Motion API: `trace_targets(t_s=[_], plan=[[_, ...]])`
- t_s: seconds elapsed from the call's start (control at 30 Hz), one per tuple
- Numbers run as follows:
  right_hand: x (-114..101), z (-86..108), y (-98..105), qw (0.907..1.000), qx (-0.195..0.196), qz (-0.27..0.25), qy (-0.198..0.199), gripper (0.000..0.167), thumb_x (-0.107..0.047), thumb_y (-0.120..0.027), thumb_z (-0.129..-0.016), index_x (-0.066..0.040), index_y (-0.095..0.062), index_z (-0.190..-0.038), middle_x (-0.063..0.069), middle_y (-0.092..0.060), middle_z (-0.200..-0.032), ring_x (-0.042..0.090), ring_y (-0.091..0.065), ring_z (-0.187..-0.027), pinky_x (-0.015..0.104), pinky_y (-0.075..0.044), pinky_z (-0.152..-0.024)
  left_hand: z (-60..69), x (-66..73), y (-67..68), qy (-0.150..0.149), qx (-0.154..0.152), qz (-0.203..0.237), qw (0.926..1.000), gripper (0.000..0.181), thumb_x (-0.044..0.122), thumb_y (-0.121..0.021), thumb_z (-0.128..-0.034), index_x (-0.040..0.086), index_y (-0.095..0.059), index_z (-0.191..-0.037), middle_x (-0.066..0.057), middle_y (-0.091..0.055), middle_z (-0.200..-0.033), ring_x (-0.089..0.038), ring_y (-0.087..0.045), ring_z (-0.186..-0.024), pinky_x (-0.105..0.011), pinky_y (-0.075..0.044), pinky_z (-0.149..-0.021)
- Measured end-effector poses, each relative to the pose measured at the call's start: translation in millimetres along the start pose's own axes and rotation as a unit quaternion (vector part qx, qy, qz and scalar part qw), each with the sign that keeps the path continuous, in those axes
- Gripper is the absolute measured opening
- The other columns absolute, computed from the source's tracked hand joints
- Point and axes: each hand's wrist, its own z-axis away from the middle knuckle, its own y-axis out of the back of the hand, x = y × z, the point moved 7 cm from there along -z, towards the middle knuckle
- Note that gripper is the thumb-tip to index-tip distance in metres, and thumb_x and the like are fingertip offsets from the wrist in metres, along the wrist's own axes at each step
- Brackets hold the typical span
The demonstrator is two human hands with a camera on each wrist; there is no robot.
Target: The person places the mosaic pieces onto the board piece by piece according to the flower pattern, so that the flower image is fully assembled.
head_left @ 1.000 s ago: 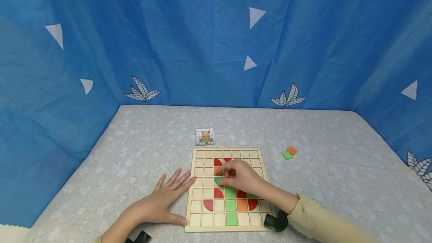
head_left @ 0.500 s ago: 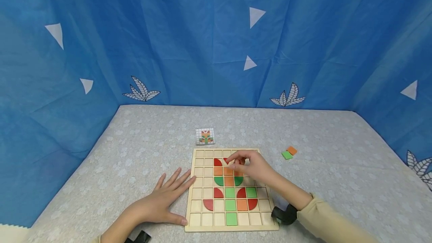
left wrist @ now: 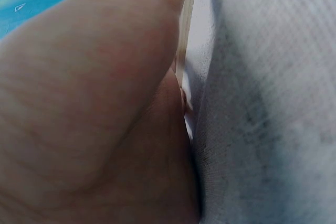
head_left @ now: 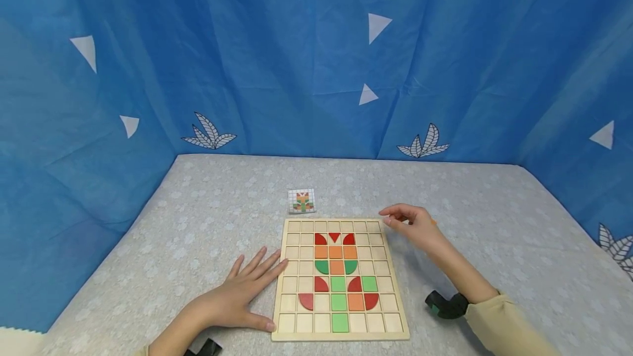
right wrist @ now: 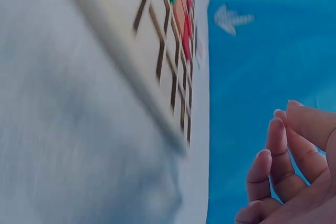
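Observation:
A wooden grid board (head_left: pixel 303 323) lies on the table with red, orange and green flat pieces in its cells. Near its top is a red triangle (head_left: pixel 334 238) between two red quarter-circles, above a row of orange squares (head_left: pixel 335 252). My left hand (head_left: pixel 234 296) rests with spread fingers on the table, fingertips and thumb at the board's left edge. Off the board's top right corner hovers my right hand (head_left: pixel 414 228), fingers loosely bent; the right wrist view shows no piece in the fingers (right wrist: pixel 278 137). Behind this hand a sliver of an orange tile (head_left: pixel 433 222) shows.
A small printed card (head_left: pixel 301 201) with a coloured grid pattern lies behind the board. Grey patterned cloth (head_left: pixel 222 191) covers the table, and a blue curtain (head_left: pixel 296 59) hangs round its back and sides. Each wrist bears a black device (head_left: pixel 447 305).
My right hand has moved right and away from the board, uncovering its top pieces. It now hides the loose green tile and most of the orange one. The left hand stays put.

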Motion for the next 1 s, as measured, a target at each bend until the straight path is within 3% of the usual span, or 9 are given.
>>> trace_targets(t_s=[0.2, 0.43, 0.63, 0.73, 0.83, 1.0], plan=[[25.6, 9.8, 31.3, 0.9990, 0.029, -0.001, -0.034, 0.037, -0.025, -0.060, -0.093, 0.000, -0.061, -0.120, 0.015, -0.061, -0.109, 0.026, -0.055, -0.092, 0.041, -0.049, -0.074, -0.5, 1.6, -0.1, -0.007, 0.002, -0.002, 1.0000, 0.102, 0.064, -0.064, -0.0741, 0.020, -0.015, -0.152, -0.005, -0.004, -0.156, -0.033, 0.007, -0.139, -0.066, 0.009, -0.098], [46.7, 17.9, 62.5, 0.9958, 0.066, 0.029, -0.057, 0.040, -0.026, -0.056, -0.096, 0.002, -0.057, -0.124, 0.015, -0.062, -0.102, 0.023, -0.056, -0.088, 0.041, -0.045, -0.075, -0.5, 1.4, -0.1, -0.005, -0.001, 0.001, 1.0000, 0.102, 0.064, -0.064, -0.0736, 0.021, -0.015, -0.152, -0.004, -0.004, -0.156, -0.032, 0.007, -0.139, -0.065, 0.009, -0.098], [65.9, 17.4, 72.4, 0.9933, 0.085, 0.036, -0.069, 0.037, -0.024, -0.057, -0.095, 0.004, -0.059, -0.120, 0.010, -0.067, -0.099, 0.015, -0.054, -0.086, 0.033, -0.044, -0.070, 0.1, 2.5, 0.9, -0.002, -0.001, 0.000, 1.0000, 0.102, 0.065, -0.064, -0.0734, 0.020, -0.015, -0.152, -0.004, -0.004, -0.156, -0.032, 0.007, -0.139, -0.065, 0.009, -0.098], [69.5, 16.5, 72.6, 0.9931, 0.086, 0.047, -0.064, 0.038, -0.024, -0.058, -0.094, 0.004, -0.060, -0.119, 0.009, -0.066, -0.100, 0.018, -0.052, -0.089, 0.033, -0.044, -0.069, 0.4, 2.8, 0.9, -0.002, -0.001, -0.001, 1.0000, 0.102, 0.065, -0.064, -0.0734, 0.020, -0.015, -0.152, -0.004, -0.004, -0.156, -0.032, 0.007, -0.139, -0.065, 0.009, -0.098], [68.3, 15.4, 69.9, 0.9957, 0.062, 0.050, -0.047, 0.039, -0.022, -0.059, -0.094, 0.005, -0.057, -0.122, 0.018, -0.063, -0.108, 0.029, -0.051, -0.101, 0.043, -0.044, -0.079, 0.6, 2.7, 0.9, 0.000, 0.000, -0.003, 1.0000, 0.103, 0.065, -0.063, -0.0732, 0.020, -0.015, -0.152, -0.004, -0.004, -0.156, -0.032, 0.007, -0.139, -0.065, 0.009, -0.098], [63.2, 13.9, 60.9, 0.9987, -0.017, 0.049, 0.003, 0.043, -0.009, -0.060, -0.092, 0.010, -0.049, -0.129, 0.032, -0.042, -0.132, 0.048, -0.034, -0.123, 0.060, -0.031, -0.095, 0.8, 1.9, 0.7, 0.003, -0.001, -0.001, 1.0000, 0.103, 0.066, -0.063, -0.0731, 0.020, -0.015, -0.152, -0.004, -0.004, -0.156, -0.032, 0.008, -0.139, -0.065, 0.009, -0.098]])
